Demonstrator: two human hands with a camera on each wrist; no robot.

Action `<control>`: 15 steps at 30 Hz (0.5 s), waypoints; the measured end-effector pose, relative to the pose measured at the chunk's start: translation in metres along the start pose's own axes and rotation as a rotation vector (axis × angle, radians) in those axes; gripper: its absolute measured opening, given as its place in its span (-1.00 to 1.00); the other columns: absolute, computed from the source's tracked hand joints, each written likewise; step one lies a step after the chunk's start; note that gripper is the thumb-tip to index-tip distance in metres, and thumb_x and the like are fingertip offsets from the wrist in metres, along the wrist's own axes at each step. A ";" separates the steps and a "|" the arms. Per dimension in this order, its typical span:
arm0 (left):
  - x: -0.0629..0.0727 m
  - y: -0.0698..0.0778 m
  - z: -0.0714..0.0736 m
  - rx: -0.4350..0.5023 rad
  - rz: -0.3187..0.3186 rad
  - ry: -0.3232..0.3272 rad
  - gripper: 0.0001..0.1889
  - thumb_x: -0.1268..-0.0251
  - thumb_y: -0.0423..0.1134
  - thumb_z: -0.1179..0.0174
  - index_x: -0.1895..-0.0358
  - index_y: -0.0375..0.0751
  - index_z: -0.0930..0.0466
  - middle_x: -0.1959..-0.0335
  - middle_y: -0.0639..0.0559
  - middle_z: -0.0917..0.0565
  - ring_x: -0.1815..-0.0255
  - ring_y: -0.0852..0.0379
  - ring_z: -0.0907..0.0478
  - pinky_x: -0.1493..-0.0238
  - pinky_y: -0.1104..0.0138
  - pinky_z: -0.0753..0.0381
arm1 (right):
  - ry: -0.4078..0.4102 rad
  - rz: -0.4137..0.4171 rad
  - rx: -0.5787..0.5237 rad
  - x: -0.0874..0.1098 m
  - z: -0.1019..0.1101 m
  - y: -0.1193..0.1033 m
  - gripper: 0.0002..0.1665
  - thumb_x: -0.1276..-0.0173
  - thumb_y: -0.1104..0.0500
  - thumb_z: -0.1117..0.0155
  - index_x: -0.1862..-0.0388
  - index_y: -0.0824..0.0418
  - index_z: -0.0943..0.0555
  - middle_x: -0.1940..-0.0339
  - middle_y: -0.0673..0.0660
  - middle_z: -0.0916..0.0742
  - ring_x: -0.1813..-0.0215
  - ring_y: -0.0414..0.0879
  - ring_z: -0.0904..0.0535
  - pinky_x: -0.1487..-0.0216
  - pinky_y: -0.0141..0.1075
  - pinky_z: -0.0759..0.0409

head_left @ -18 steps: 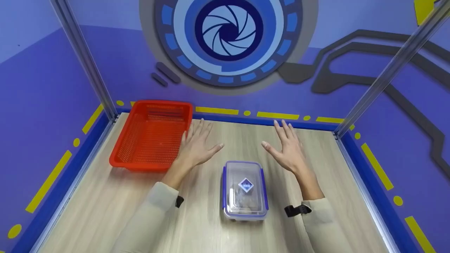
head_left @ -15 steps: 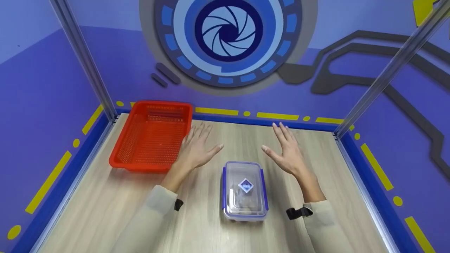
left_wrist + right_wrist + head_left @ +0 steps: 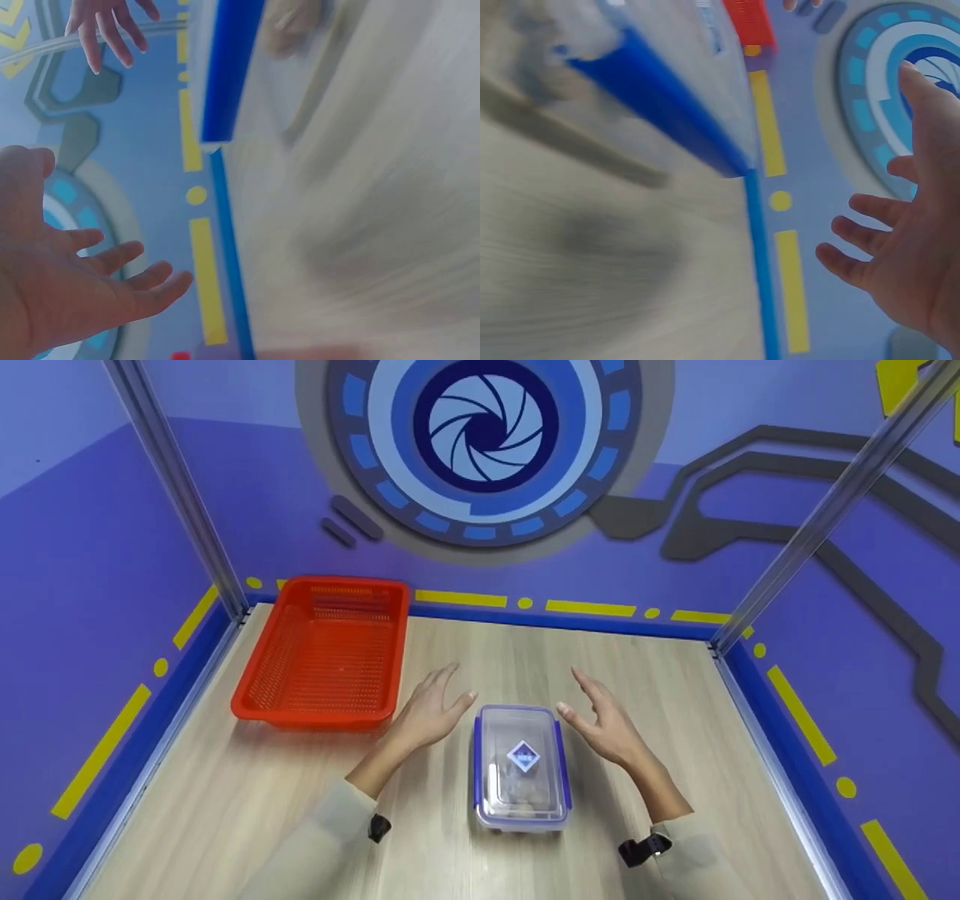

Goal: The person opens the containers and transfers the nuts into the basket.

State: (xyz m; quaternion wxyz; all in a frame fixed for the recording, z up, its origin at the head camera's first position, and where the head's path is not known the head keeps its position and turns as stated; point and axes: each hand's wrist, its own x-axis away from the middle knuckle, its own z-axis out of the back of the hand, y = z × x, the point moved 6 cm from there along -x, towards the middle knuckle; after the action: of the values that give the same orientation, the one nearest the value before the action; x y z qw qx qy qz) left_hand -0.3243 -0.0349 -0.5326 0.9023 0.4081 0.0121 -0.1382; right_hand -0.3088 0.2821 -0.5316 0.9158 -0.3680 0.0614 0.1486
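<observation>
Lidded clear container [image 3: 523,799] with blue side clips [image 3: 563,765] placed on wooden table [image 3: 431,832], between left hand [image 3: 430,712] and right hand [image 3: 609,727]. Both hands held near its far corners, fingers loosely extended, nothing grasped. Red basket [image 3: 315,716] set farther back, to the left, near left hand.

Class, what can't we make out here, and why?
Head view: what the box holds, behind glare and a sticker.
Head view: the sticker's print, too small.
Left wrist view: the brownish shape in the box, blurred, cut by the top edge.
Right wrist view: red basket, mostly beyond the top edge.
</observation>
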 end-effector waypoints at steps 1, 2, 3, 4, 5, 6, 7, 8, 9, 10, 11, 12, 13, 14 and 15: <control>0.002 -0.002 -0.004 0.017 0.006 0.002 -0.23 -0.59 0.19 -0.09 -0.66 -0.16 -0.22 -0.59 -0.24 -0.35 -0.59 -0.25 -0.28 -0.58 -0.13 -0.26 | 0.004 -0.005 -0.019 0.002 -0.003 0.003 -0.06 -0.54 -0.19 -0.32 -0.73 0.08 -0.21 -0.63 0.26 -0.41 -0.58 0.30 -0.35 -0.41 0.36 -0.43; 0.004 -0.004 -0.007 0.030 0.020 0.001 -0.24 -0.59 0.20 -0.09 -0.66 -0.16 -0.23 -0.56 -0.24 -0.38 -0.55 -0.25 -0.33 -0.55 -0.13 -0.31 | 0.005 -0.013 -0.045 0.003 -0.006 0.005 -0.08 -0.56 -0.17 -0.31 -0.73 0.10 -0.22 -0.62 0.27 -0.43 -0.55 0.29 -0.39 -0.38 0.34 -0.48; 0.007 -0.007 -0.011 0.047 0.034 -0.002 -0.24 -0.60 0.20 -0.08 -0.65 -0.15 -0.23 -0.52 -0.25 -0.42 -0.51 -0.25 -0.39 -0.51 -0.13 -0.37 | 0.008 -0.020 -0.070 0.005 -0.010 0.007 -0.09 -0.57 -0.16 -0.31 -0.72 0.12 -0.23 -0.59 0.27 -0.46 -0.52 0.29 -0.42 -0.36 0.34 -0.50; 0.009 -0.010 -0.015 0.062 0.053 -0.008 -0.24 -0.60 0.22 -0.07 -0.65 -0.14 -0.24 -0.47 -0.24 -0.47 -0.45 -0.24 -0.45 -0.45 -0.13 -0.44 | 0.009 -0.028 -0.095 0.006 -0.013 0.009 -0.11 -0.58 -0.14 -0.30 -0.71 0.14 -0.23 -0.57 0.28 -0.48 -0.50 0.29 -0.45 -0.34 0.34 -0.51; 0.011 -0.013 -0.020 0.081 0.068 -0.016 -0.24 -0.60 0.24 -0.06 -0.64 -0.15 -0.25 -0.42 -0.24 -0.51 -0.38 -0.22 -0.51 -0.39 -0.12 -0.51 | 0.012 -0.037 -0.117 0.008 -0.016 0.011 -0.12 -0.58 -0.12 -0.30 -0.71 0.17 -0.24 -0.55 0.30 -0.50 -0.47 0.30 -0.48 -0.32 0.34 -0.53; 0.014 -0.017 -0.024 0.103 0.081 -0.024 -0.23 -0.59 0.25 -0.05 -0.63 -0.18 -0.26 -0.34 -0.23 -0.56 -0.31 -0.19 -0.57 -0.32 -0.10 -0.57 | 0.014 -0.051 -0.141 0.010 -0.020 0.013 -0.13 -0.59 -0.11 -0.29 -0.70 0.20 -0.25 -0.52 0.32 -0.52 -0.44 0.31 -0.51 -0.31 0.35 -0.53; 0.016 -0.020 -0.029 0.125 0.101 -0.033 -0.23 -0.60 0.26 -0.04 -0.62 -0.19 -0.27 -0.27 -0.22 -0.59 -0.23 -0.18 -0.60 -0.26 -0.09 -0.61 | 0.017 -0.069 -0.160 0.012 -0.023 0.015 -0.15 -0.60 -0.10 -0.29 -0.68 0.22 -0.27 -0.48 0.34 -0.55 -0.41 0.31 -0.54 -0.31 0.33 -0.54; 0.019 -0.024 -0.034 0.150 0.124 -0.047 -0.22 -0.60 0.27 -0.03 -0.62 -0.20 -0.27 -0.22 -0.21 -0.61 -0.15 -0.15 -0.63 -0.18 -0.05 -0.65 | 0.018 -0.096 -0.180 0.014 -0.026 0.017 -0.17 -0.60 -0.10 -0.28 -0.67 0.22 -0.29 -0.45 0.34 -0.58 -0.37 0.31 -0.56 -0.30 0.31 -0.56; 0.022 -0.027 -0.039 0.190 0.147 -0.061 -0.22 -0.61 0.26 -0.02 -0.61 -0.23 -0.27 -0.17 -0.20 -0.62 -0.08 -0.13 -0.65 -0.10 -0.04 -0.69 | 0.022 -0.125 -0.200 0.016 -0.029 0.020 -0.20 -0.61 -0.11 -0.27 -0.65 0.23 -0.33 -0.40 0.34 -0.61 -0.33 0.30 -0.59 -0.27 0.27 -0.59; 0.024 -0.030 -0.044 0.236 0.175 -0.076 -0.22 -0.62 0.25 -0.02 -0.61 -0.24 -0.26 -0.12 -0.19 -0.63 0.01 -0.14 -0.68 -0.01 -0.04 -0.73 | 0.022 -0.161 -0.228 0.018 -0.033 0.023 -0.22 -0.62 -0.12 -0.26 -0.63 0.23 -0.36 -0.36 0.34 -0.63 -0.29 0.29 -0.62 -0.24 0.25 -0.62; 0.027 -0.032 -0.049 0.292 0.201 -0.088 -0.23 -0.63 0.23 -0.03 -0.61 -0.27 -0.25 -0.09 -0.21 -0.64 0.08 -0.16 -0.69 0.06 -0.04 -0.75 | 0.023 -0.201 -0.262 0.020 -0.036 0.027 -0.25 -0.62 -0.12 -0.25 -0.60 0.23 -0.39 -0.32 0.34 -0.65 -0.25 0.28 -0.63 -0.19 0.22 -0.66; 0.030 -0.034 -0.055 0.353 0.231 -0.101 -0.24 -0.64 0.21 -0.03 -0.61 -0.29 -0.24 -0.06 -0.24 -0.64 0.15 -0.19 -0.71 0.13 -0.05 -0.77 | 0.022 -0.242 -0.300 0.023 -0.039 0.031 -0.29 -0.63 -0.12 -0.23 -0.57 0.23 -0.42 -0.27 0.32 -0.66 -0.21 0.26 -0.65 -0.14 0.18 -0.69; 0.033 -0.036 -0.060 0.411 0.265 -0.112 -0.26 -0.66 0.18 -0.04 -0.61 -0.29 -0.23 -0.05 -0.26 -0.64 0.19 -0.22 -0.71 0.18 -0.06 -0.79 | 0.022 -0.280 -0.340 0.026 -0.042 0.034 -0.32 -0.64 -0.13 -0.21 -0.53 0.24 -0.44 -0.23 0.31 -0.67 -0.18 0.22 -0.65 -0.08 0.13 -0.73; 0.035 -0.038 -0.065 0.473 0.291 -0.122 -0.27 -0.66 0.16 -0.04 -0.60 -0.30 -0.22 -0.05 -0.28 -0.63 0.23 -0.23 -0.72 0.24 -0.05 -0.80 | 0.021 -0.321 -0.388 0.028 -0.045 0.037 -0.34 -0.65 -0.13 -0.20 -0.50 0.25 -0.46 -0.19 0.31 -0.67 -0.13 0.20 -0.66 -0.02 0.10 -0.75; 0.037 -0.038 -0.069 0.532 0.315 -0.127 -0.28 -0.67 0.13 -0.05 -0.60 -0.32 -0.21 -0.04 -0.29 -0.62 0.25 -0.23 -0.72 0.26 -0.07 -0.80 | 0.020 -0.356 -0.442 0.030 -0.048 0.040 -0.38 -0.66 -0.12 -0.19 -0.46 0.27 -0.48 -0.14 0.30 -0.66 -0.08 0.17 -0.66 0.05 0.07 -0.77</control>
State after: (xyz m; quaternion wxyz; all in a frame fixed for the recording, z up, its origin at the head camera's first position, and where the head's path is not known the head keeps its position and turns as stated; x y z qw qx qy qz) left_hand -0.2923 -0.0166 -0.6121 0.7733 0.6171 -0.1441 -0.0200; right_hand -0.2930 0.2828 -0.5994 0.8245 -0.5650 -0.0288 -0.0086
